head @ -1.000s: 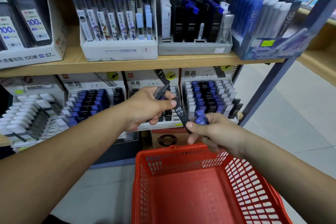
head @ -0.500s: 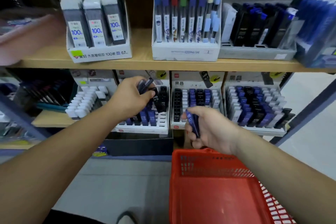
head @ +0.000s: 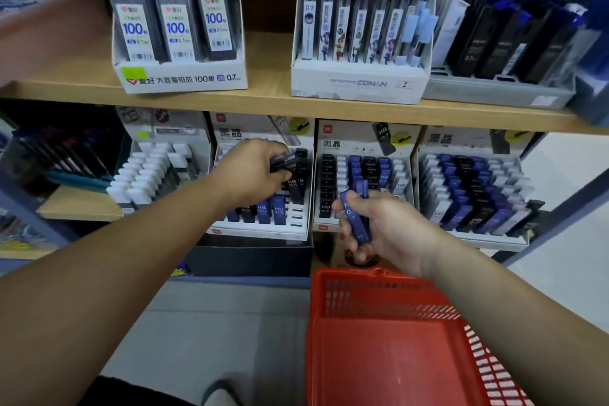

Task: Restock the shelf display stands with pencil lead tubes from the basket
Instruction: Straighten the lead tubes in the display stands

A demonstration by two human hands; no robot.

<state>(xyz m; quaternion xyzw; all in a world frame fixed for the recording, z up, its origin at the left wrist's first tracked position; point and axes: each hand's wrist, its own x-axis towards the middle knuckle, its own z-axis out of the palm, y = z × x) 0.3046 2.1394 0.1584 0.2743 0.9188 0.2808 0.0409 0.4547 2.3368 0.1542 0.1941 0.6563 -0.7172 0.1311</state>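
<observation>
My left hand (head: 253, 175) holds dark lead tubes (head: 284, 161) over the left display stand (head: 260, 231) on the lower shelf, just above its black and blue tubes marked HB 0.5. My right hand (head: 389, 231) grips blue lead tubes (head: 357, 217) in front of the middle display stand (head: 362, 175), which holds black, blue and white tubes. A third stand (head: 474, 194) of the same kind sits to the right. The red basket (head: 389, 287) is below my right forearm; its visible floor looks bare.
The upper wooden shelf (head: 270, 99) carries a box of 100-lead packs (head: 178, 26), a Conan lead box (head: 359, 82) and a grey tray of dark tubes (head: 501, 43). White-capped tubes (head: 151, 175) stand left of the stands. A blue shelf post (head: 560, 204) is at right.
My view has swung left and closer to the shelf. My left hand moved with its tubes to the left stand; my right hand with the blue tubes rose slightly.
</observation>
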